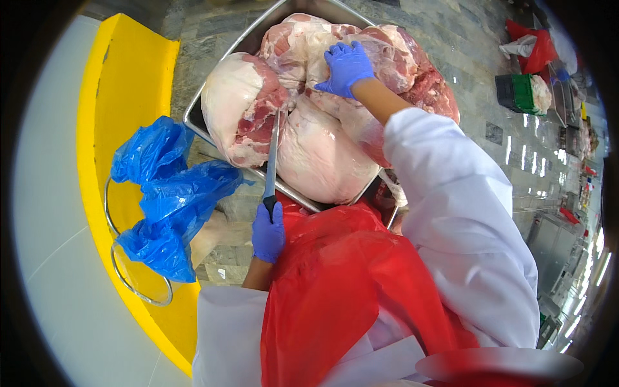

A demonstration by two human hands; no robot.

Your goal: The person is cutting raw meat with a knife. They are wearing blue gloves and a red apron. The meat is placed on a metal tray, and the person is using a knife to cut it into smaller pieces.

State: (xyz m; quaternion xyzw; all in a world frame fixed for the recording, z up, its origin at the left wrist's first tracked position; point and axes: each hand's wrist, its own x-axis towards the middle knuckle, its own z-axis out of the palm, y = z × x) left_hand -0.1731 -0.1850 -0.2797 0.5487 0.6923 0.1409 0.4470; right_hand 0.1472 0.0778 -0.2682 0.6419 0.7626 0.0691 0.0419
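Large raw cuts of meat with pale skin and fat fill a metal tray [192, 117] in front of me. My left hand [268, 235], in a purple glove, is closed around the dark handle of a long knife [273, 155]. Its blade points away from me, and the tip reaches the gap between the left meat cut [227, 97] and the front meat cut [325, 158]. Farther back, my right hand [349, 68], also gloved in purple, lies with fingers spread on the far meat [319, 48]. Darker red flesh [432, 91] shows on the right.
A yellow barrier [122, 71] curves along the left, with metal rings [132, 293] on it. Blue plastic bags [174, 193] hang there. My red apron [329, 277] is against the tray's near side. A green crate [514, 93] stands on the tiled floor [483, 84] at far right.
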